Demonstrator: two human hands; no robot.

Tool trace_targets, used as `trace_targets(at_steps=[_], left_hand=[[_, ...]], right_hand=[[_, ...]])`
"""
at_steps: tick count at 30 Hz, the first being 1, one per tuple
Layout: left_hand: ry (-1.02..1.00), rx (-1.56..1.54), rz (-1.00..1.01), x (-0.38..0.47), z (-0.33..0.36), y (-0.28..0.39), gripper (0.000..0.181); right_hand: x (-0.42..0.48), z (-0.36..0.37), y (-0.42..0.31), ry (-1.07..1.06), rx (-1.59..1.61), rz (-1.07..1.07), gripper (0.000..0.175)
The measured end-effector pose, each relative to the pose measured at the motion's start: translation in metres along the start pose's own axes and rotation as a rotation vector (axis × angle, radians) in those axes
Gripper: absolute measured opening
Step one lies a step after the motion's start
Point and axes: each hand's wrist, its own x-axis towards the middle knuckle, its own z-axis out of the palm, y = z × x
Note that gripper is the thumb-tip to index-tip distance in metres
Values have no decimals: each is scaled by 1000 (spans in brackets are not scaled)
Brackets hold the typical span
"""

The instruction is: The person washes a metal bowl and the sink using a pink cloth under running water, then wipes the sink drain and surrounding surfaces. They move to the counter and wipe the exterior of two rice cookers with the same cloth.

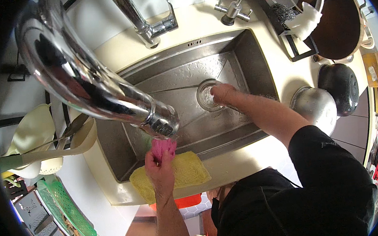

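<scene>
My left hand [160,172] grips a bunched pink cloth [162,148] at the front rim of the sink, partly beneath the faucet spout. Under that wrist a yellow towel [187,170] is draped over the counter's front edge. My right hand [223,94] reaches down to the round metal drain [203,100] in the stainless steel sink [179,71]. Its fingertips are over the drain, and whether they hold anything is hidden. Water drops wet the sink floor. The large chrome faucet [108,87] arches across the left, close to the camera.
Behind the sink stand a faucet lever [166,22] and a smaller tap [232,13]. To the right are an upturned metal bowl [314,106], a black pot [338,89] and a rack with steel wool [283,14]. Ladles [82,138] hang at left above a green basket [68,208].
</scene>
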Motion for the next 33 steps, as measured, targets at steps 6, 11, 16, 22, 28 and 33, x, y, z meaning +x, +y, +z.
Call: trace_targets(at_steps=[6,11,16,22,28,33], left_hand=[[73,-67,-49,-16,-13,-7,18],[36,-170,-5,-22,-19,-14,21],[-6,-251,-31,-23,-20,-13,25],[-10,-234,-21,-24,-21,-14,25],[0,-187,-29,-24,-21,-17,26],[-18,-218,13,-25,-22,-19,29]], right_hand=[[32,27,10,226,178,89,35],[22,27,-3,110,-9,-99,38],[15,44,-24,-33,-116,-129,51],[11,55,-37,10,53,-54,52],[20,63,-28,29,172,-2,42],[44,76,-21,412,451,163,34]])
